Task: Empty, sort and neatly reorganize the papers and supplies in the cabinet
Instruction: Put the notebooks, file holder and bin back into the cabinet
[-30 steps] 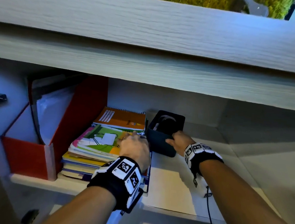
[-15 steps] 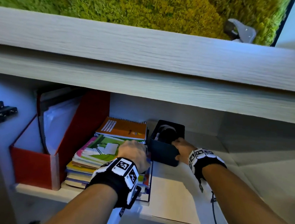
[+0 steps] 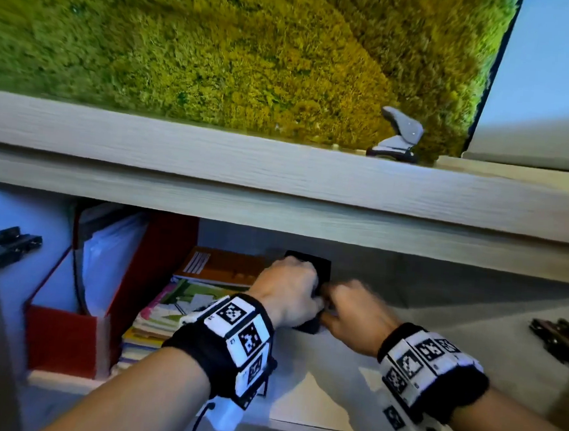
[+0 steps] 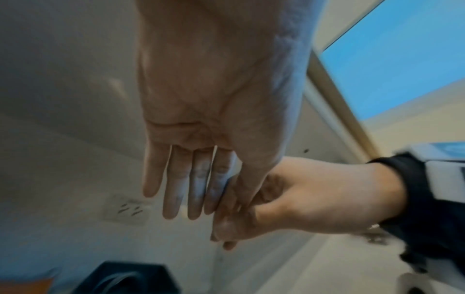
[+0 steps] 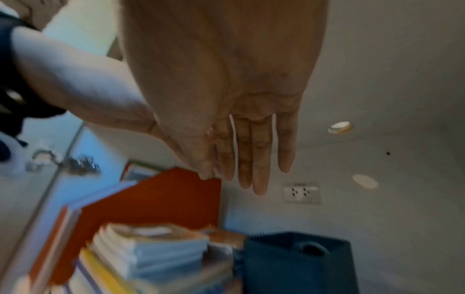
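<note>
Left hand: the left hand [image 3: 288, 289] hovers over the dark blue box [image 5: 299, 262], fingers straight and together in its wrist view, holding nothing.
Right hand: the right hand [image 3: 353, 316] meets the left just beside it, fingers long and relaxed in its own wrist view; nothing in it either.
Box: on the cabinet shelf [image 3: 314, 414], under and just beyond both hands, mostly hidden in the head view.
Stack: the pile of notebooks [image 3: 164, 311] sits just left of the hands, touching the box; the red file holder [image 3: 59, 340] stands further left.
Risk one: a careless lift likely drags the box along the pile and knocks the top notebooks askew.
Risk two: the box is open-topped with something curved inside, so tilting it could spill that.
Risk three: low cabinet top overhead, knuckles may clip it.
Head view only: the hands look bunched over the box, posture unclear.
Wrist views only: flat open fingers, clear air above the box, and a wall socket [image 5: 302, 192] at the back.
</note>
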